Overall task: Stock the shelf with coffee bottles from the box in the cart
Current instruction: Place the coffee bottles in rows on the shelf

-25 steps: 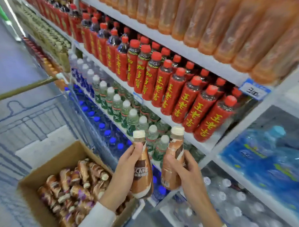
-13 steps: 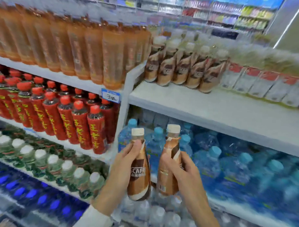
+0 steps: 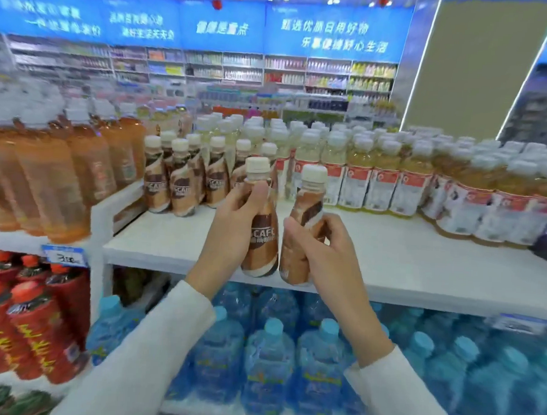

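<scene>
At the far left, tall orange drink bottles [image 3: 44, 178] stand blurred, with unreadable labels, and the frame edge cuts off the outermost ones. Below them a blue price tag [image 3: 64, 256] sits on the shelf lip with its digits smeared. Red-capped red bottles [image 3: 32, 325] run out of frame beneath it.

At the back left of the white shelf [image 3: 404, 263], a cluster of shelved coffee bottles [image 3: 180, 184] stands upright. Only part of the label lettering shows, and the rear ones hide behind the front row.

The left hand [image 3: 230, 233] wraps its fingers round the left coffee bottle [image 3: 263, 238], with the thumb pressed near the neck, and covers the start of the label. Just beside it is the right coffee bottle [image 3: 308, 205]; whether the two touch cannot be told. The right hand [image 3: 326, 256] curls its thumb and fingers round this bottle's lower body and hides most of the label. Both bottles are held roughly upright in the air before the shelf's front edge.

Further right stand pale yellow drink bottles [image 3: 373, 180] with white-and-red labels, blurring towards the frame edge. Underneath are blue-capped water bottles [image 3: 268, 364], partly hidden by the sleeves.
</scene>
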Motion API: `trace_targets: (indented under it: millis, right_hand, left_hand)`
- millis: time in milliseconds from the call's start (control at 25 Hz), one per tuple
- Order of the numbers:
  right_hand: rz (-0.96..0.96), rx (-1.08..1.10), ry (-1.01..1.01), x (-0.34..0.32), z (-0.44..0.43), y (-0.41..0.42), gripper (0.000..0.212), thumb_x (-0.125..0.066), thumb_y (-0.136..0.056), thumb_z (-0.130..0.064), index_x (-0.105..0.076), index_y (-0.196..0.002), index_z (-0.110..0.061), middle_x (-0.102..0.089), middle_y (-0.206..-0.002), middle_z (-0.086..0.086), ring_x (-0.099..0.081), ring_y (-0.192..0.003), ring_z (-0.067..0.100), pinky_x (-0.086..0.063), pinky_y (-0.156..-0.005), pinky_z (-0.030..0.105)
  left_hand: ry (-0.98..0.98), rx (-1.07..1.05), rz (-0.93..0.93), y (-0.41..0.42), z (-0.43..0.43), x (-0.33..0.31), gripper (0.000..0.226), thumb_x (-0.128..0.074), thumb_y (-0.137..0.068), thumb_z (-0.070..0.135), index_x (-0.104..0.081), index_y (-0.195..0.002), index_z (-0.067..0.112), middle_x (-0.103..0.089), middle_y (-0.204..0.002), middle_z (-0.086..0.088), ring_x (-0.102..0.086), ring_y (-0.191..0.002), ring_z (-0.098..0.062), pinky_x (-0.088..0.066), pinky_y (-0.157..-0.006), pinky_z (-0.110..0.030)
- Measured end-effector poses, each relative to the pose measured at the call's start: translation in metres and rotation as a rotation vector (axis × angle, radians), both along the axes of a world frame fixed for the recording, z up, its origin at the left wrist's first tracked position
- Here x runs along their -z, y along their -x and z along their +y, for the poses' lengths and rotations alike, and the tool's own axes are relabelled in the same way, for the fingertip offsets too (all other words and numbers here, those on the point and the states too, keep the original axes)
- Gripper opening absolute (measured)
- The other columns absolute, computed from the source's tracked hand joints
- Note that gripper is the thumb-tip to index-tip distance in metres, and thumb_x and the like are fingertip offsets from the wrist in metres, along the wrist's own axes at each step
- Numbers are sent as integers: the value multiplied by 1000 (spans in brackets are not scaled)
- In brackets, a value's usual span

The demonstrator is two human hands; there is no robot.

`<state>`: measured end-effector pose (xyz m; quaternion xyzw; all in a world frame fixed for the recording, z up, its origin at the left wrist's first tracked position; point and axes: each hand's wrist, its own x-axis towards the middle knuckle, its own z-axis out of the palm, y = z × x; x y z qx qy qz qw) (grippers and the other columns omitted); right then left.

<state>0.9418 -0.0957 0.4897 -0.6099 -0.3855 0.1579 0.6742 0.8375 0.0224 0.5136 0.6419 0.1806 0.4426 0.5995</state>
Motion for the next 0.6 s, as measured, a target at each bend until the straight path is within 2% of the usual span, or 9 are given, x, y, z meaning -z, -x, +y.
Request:
trace_targets:
  millis: [80,160,280,440,600]
  right_hand:
    - [-22,30,6,-4,16,-13,34,-74,-83,-53,-59,-94,-25,-61,-77,-13,-61,-72,-3,-49,-63,12]
    - [-4,44,-2,-1,30,-22,30,-76,-84,-50,-59,-95,-27,-63,-78,-17,-63,-77,-2,-51,-67,16]
    - [39,59,-9,12,43,-31,33,-78,-82,-46,-62,-102,-27,-70,-89,-15,-68,-87,5,-54,-77,25]
    - [1,111,-6,22,51,-33,36,-77,-79,-52,-60,-104,-33,-69,-92,-20,-66,-85,-4,-50,-72,17]
    - [-31,10,88,34,44,-38,60,-82,-73,-57,-53,-121,-37,-69,-105,-24,-66,-99,-5,-53,-83,20]
  left_hand:
    - [-47,14,6,-19,11,-2,26,-59,-93,54,-71,-108,37,-77,-110,6,-73,-104,-14,-55,-94,-41]
    - [-76,34,7,-33,22,5,25,-58,-95,51,-70,-112,37,-76,-113,7,-71,-108,-15,-53,-101,-48]
    - [-100,25,21,-41,34,22,20,-58,-93,55,-69,-106,44,-75,-113,10,-70,-109,-11,-52,-102,-49]
    - [-134,50,30,-43,44,36,26,-57,-94,59,-65,-114,44,-72,-118,10,-67,-115,-12,-50,-105,-49]
    - [-113,117,122,-36,49,45,65,-61,-87,66,-51,-143,34,-60,-143,10,-55,-133,-12,-44,-112,-48]
